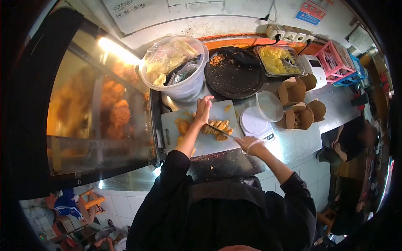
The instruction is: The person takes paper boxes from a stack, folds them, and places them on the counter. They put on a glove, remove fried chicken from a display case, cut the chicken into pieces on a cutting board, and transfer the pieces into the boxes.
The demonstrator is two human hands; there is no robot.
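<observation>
My right hand (251,145) is wrapped round the handle of a knife (227,134). Its blade slants up and left across sliced fried chicken (218,125) on a pale cutting board (209,147). At the blade's far end is my left hand (204,109), its fingers stretched out and its palm edge apparently resting on the back of the blade. More breaded pieces and crumbs (182,125) lie on the board left of my left wrist, partly hidden by the forearm. A white kitchen scale (253,120) stands just right of the board, beside a clear plastic bowl (270,106).
A lit glass cabinet (96,104) with fried chicken borders the left. Behind the board stand a plastic tub (181,88) of bags and a round black pan (234,79). Open cardboard boxes (292,91) and a tray (280,74) of yellow food are rightward. Another person (351,140) is at far right.
</observation>
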